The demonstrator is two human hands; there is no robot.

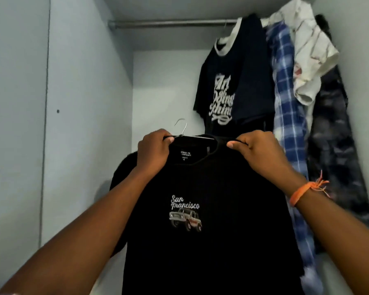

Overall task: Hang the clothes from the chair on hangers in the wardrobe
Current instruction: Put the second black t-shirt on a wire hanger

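Clearly the risk sits in the lift to the rail, so reading from the left: the wardrobe wall is bare, and just right of it the left hand has its grip pressed together, pinching the left shoulder of the black T-shirt at the collar, right beside the base of the wire hanger, whose hook pokes up above the knuckles. The shirt, with its truck print facing the camera, hangs in front of the open wardrobe, well below the rail. On the far side of the collar the right hand pinches the other shoulder the same way, an orange wristband on its wrist. Neither hand appears to hold the hook itself, so if one lets go of cloth to reach for it, the shirt could slide off a hanger arm that is not fully seated; how far the arms sit inside the shoulders is hidden by fabric. The hook also looks tilted, and it may miss the rail or catch only by its tip. Further right the rail carries a dark lettered T-shirt, then a blue checked shirt, a white shirt bunched on top, and a dark garment against the right wall. Aiming too far right would push into that crowd and could knock the loose white shirt down; the free stretch of rail on the left seems the safer spot
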